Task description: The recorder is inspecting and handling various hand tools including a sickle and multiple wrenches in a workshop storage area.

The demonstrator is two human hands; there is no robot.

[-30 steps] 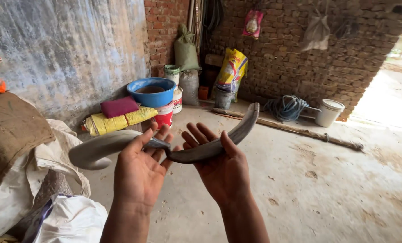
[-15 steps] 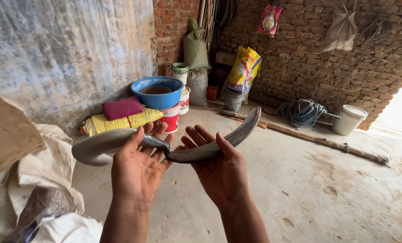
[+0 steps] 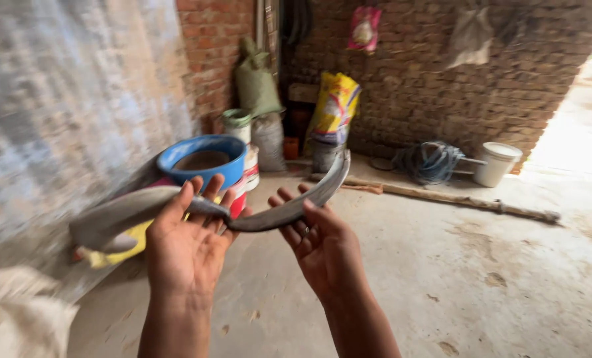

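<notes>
My left hand point(image 3: 188, 246) has its fingers point(image 3: 180, 202) spread wide and flat, palm turned away from me, pressed against the grey handle end of a sickle point(image 3: 229, 212); the thumb is hidden behind, so I cannot tell whether it hooks the handle. My right hand point(image 3: 322, 248) is likewise open, fingers point(image 3: 290, 232) fanned out, its palm edge laid against the dark curved blade, which arcs up toward two o'clock and ends in a point near the bags. The sickle lies across both hands, spanning from nine o'clock to about one o'clock, held up above the concrete floor point(image 3: 442, 278). Just behind the left hand, at eleven o'clock, sits a blue basin point(image 3: 203, 159) on a red-and-white bucket point(image 3: 248, 179), with something yellow point(image 3: 120, 245) low at nine o'clock, blurred. At twelve o'clock stands a yellow printed sack point(image 3: 335, 106) beside a green sack point(image 3: 256, 83) against the brick wall point(image 3: 428, 79). Toward two o'clock lie a coil of blue rope point(image 3: 432, 161) and a white bucket point(image 3: 497, 163), with a long wooden pole point(image 3: 455, 197) on the floor in front of them. White sacking point(image 3: 17, 311) shows at eight o'clock.
</notes>
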